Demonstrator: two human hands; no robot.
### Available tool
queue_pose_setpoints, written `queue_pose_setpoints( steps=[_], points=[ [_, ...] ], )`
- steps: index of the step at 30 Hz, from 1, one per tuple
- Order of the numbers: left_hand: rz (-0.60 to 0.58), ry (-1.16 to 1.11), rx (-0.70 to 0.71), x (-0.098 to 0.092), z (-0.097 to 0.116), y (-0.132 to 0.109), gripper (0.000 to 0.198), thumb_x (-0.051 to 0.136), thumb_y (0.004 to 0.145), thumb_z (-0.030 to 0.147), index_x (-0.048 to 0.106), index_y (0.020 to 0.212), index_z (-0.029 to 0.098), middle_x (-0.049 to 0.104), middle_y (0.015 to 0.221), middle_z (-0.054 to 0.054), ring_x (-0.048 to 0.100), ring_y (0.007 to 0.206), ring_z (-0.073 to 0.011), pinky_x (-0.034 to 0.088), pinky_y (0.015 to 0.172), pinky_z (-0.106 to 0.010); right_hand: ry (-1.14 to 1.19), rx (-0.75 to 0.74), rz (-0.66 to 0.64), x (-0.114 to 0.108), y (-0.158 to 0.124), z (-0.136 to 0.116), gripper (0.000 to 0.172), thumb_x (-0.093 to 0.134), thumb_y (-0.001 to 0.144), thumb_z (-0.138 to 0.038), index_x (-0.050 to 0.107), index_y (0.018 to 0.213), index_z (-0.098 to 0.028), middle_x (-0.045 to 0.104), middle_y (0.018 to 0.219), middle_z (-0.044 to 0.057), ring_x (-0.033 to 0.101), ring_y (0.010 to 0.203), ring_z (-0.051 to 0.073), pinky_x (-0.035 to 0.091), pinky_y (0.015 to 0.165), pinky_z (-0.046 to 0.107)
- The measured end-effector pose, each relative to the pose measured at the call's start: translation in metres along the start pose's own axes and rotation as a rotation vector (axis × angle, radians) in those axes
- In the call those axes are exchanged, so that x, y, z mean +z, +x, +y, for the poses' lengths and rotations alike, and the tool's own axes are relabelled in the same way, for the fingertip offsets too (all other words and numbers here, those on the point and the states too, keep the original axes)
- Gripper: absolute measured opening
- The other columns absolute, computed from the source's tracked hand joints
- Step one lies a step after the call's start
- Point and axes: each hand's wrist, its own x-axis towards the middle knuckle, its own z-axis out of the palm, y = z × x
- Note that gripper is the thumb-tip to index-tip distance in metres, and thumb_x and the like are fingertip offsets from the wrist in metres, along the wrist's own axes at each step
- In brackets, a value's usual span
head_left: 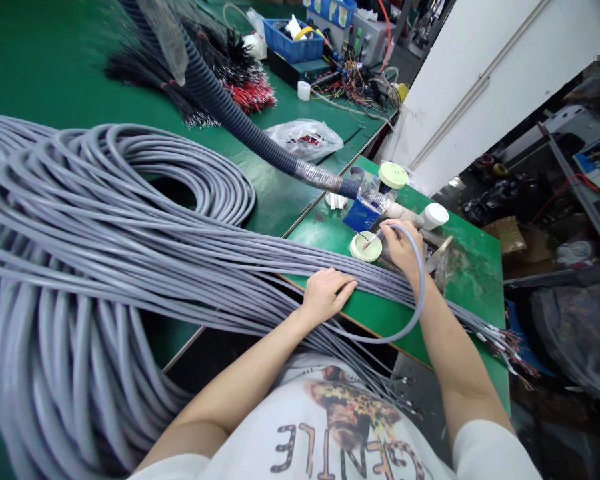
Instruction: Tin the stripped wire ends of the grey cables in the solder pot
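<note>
Green workbench [460,300] here, with a grey cable bundle [130,257] running crosswise right under both hands, left hand [327,295] pressing flat on it, right hand [400,250] gripping one looped cable [424,280].

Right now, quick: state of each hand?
Left hand: open, resting on the grey cables.
Right hand: closed, holding one grey cable.
</note>
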Motion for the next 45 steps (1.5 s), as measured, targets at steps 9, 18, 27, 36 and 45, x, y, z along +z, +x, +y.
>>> queue_pose_setpoints(
  steps=[9, 18, 27, 36, 45],
  points=[
    [0.008, 0.011, 0.009, 0.001, -0.001, 0.0, 0.018, 0.054, 0.089, 0.029, 0.069, 0.087, 0.019, 0.069, 0.073, -0.003, 0.058, 0.069, -0.015, 0.041, 0.068, -0.03, 0.006, 0.0, 0.039, -0.005, 0.001, 0.001, 0.023, 0.051, 0.089, -0.038, 0.069, 0.089, -0.024, 0.068, 0.082, 0.002, 0.061, 0.08, 0.02, 0.046, 0.077, 0.033],
    [0.005, 0.003, 0.016, 0.0, 0.0, -0.001, 0.015, 0.056, 0.088, 0.026, 0.069, 0.088, 0.02, 0.071, 0.077, -0.002, 0.058, 0.069, -0.0147, 0.041, 0.067, -0.03, -0.271, 0.119, 0.177, -0.066, -0.016, 0.046, 0.028, 0.048, 0.089, -0.042, 0.068, 0.091, -0.023, 0.066, 0.084, 0.004, 0.059, 0.081, 0.021, 0.042, 0.076, 0.033],
    [-0.044, 0.028, 0.012, -0.001, 0.0, 0.001, 0.018, 0.054, 0.089, 0.029, 0.069, 0.087, 0.02, 0.07, 0.076, -0.004, 0.058, 0.068, -0.0152, 0.041, 0.066, -0.029, -0.455, 0.223, 0.181, -0.063, -0.02, 0.099, 0.029, 0.048, 0.087, -0.039, 0.07, 0.089, -0.021, 0.068, 0.078, 0.006, 0.057, 0.076, 0.022, 0.038, 0.07, 0.031],
    [-0.046, 0.04, 0.017, -0.003, 0.002, 0.002, 0.018, 0.054, 0.088, 0.028, 0.069, 0.087, 0.02, 0.071, 0.077, -0.003, 0.058, 0.068, -0.0149, 0.041, 0.066, -0.029, -0.502, 0.205, 0.138, -0.058, -0.025, 0.108, 0.029, 0.047, 0.087, -0.039, 0.069, 0.091, -0.02, 0.068, 0.08, 0.007, 0.056, 0.078, 0.022, 0.038, 0.073, 0.032],
    [-0.047, 0.022, 0.003, -0.002, 0.001, 0.001, 0.017, 0.055, 0.088, 0.029, 0.07, 0.087, 0.019, 0.07, 0.077, -0.004, 0.058, 0.069, -0.0151, 0.041, 0.067, -0.029, -0.446, 0.23, 0.158, -0.063, -0.029, 0.089, 0.026, 0.049, 0.088, -0.037, 0.07, 0.089, -0.02, 0.069, 0.082, 0.007, 0.058, 0.082, 0.023, 0.042, 0.078, 0.036]
  ],
)
